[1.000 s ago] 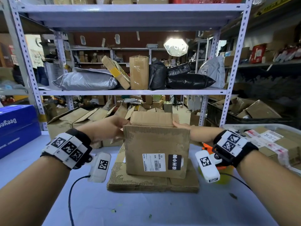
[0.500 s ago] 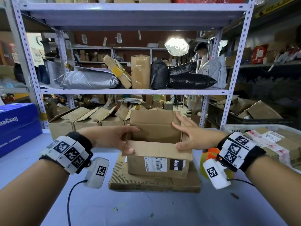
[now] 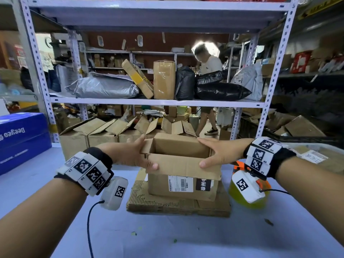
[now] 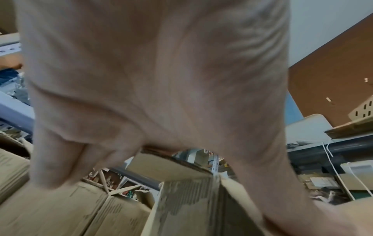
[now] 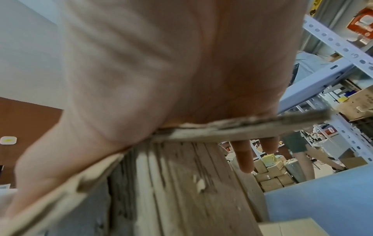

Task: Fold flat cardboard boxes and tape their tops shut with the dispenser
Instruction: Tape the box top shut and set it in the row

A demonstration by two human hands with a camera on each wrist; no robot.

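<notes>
An open-topped cardboard box (image 3: 183,185) with a shipping label stands on a stack of flat cardboard (image 3: 178,204) at the table's middle. Its near flap leans inward under both thumbs. My left hand (image 3: 136,155) spans the box's left end, fingers straight toward the far flap. My right hand (image 3: 216,152) spans the right end the same way. The left wrist view shows the left hand (image 4: 151,79) over the box corner (image 4: 191,199). In the right wrist view the right hand (image 5: 171,63) presses a flap edge (image 5: 232,127). A yellow and orange tape dispenser (image 3: 247,205) sits behind my right wrist, partly hidden.
A row of open cardboard boxes (image 3: 104,135) lines the table's far edge under the metal shelving (image 3: 268,90). A blue carton (image 3: 22,138) stands at the left, a clear bin of parcels (image 3: 316,157) at the right. A person (image 3: 208,67) walks behind the shelves.
The near flap, upright a second ago, now leans in over the opening. Both hands slid from the top edge to the box ends. A person has walked in behind the shelves.
</notes>
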